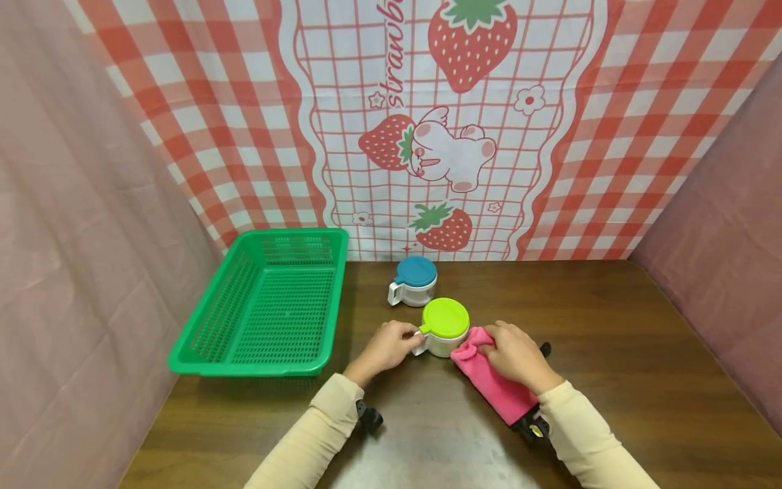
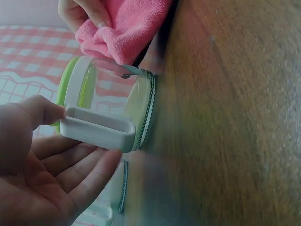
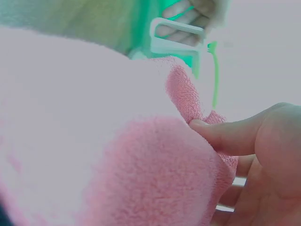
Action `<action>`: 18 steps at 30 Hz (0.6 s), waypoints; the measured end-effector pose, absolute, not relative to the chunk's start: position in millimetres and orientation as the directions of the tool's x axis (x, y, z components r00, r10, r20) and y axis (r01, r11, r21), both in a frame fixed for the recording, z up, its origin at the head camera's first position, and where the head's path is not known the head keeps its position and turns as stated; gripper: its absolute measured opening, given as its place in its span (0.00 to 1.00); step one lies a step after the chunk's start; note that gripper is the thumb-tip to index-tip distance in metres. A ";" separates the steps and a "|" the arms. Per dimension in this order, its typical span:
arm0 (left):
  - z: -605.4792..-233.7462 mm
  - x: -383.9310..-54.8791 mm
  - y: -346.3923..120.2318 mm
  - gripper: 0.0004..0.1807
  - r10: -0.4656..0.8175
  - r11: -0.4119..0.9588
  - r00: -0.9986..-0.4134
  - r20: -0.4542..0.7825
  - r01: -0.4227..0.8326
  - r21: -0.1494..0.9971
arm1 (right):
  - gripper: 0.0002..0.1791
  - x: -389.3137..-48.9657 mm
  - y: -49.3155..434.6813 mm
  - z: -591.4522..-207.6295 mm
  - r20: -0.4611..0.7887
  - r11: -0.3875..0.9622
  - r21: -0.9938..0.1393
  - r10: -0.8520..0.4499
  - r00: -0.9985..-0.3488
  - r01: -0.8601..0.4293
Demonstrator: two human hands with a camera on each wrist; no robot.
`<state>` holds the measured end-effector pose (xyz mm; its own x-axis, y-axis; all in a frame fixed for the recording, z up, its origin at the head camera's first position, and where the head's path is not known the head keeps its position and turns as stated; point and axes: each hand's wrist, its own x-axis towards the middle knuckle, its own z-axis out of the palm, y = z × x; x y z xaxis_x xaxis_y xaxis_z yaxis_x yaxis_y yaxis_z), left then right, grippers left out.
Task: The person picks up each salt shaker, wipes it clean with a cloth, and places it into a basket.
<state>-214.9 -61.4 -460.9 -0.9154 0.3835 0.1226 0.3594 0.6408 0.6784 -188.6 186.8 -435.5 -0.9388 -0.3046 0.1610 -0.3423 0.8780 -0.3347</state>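
A clear seasoning jar (image 1: pixel 445 329) with a lime-green lid and white handle stands on the table. My left hand (image 1: pixel 391 345) is at its handle (image 2: pixel 98 128), thumb on the handle's upper end and fingers reaching behind it. Between thumb and fingers, my right hand (image 1: pixel 516 354) pinches a pink cloth (image 1: pixel 493 384). The bunched end of this cloth is right at the jar's side, while the rest hangs down toward the right wrist. Just behind the green-lidded jar stands a similar jar (image 1: pixel 417 281) with a blue lid, its white handle facing left.
A green plastic basket (image 1: pixel 332 319) with slatted walls sits on the left of the wooden table (image 1: pixel 611 380). A checked strawberry-print curtain (image 1: pixel 550 170) hangs along the table's back edge, with pink curtains (image 1: pixel 79 238) at both sides.
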 end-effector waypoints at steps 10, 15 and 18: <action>-466.0 -216.3 -67.4 0.12 0.359 0.574 -0.931 0.069 0.279 0.770 | 0.06 -183.8 194.7 -417.7 0.213 0.843 -0.343 -0.361 -0.908 -0.415; -466.0 -213.7 -67.0 0.15 0.291 0.463 -0.957 0.004 0.145 0.874 | 0.06 -185.8 193.0 -417.2 0.199 0.838 -0.349 -0.371 -0.907 -0.419; -466.1 -212.6 -66.5 0.17 0.291 0.416 -0.957 0.010 0.136 0.899 | 0.06 -185.7 192.3 -418.5 0.192 0.845 -0.344 -0.363 -0.912 -0.409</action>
<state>-212.6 -66.5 -466.1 -0.9568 0.2907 0.0102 0.1358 0.4157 0.8993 -185.7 192.3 -418.5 -0.9117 -0.3630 0.1923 -0.4091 0.8450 -0.3443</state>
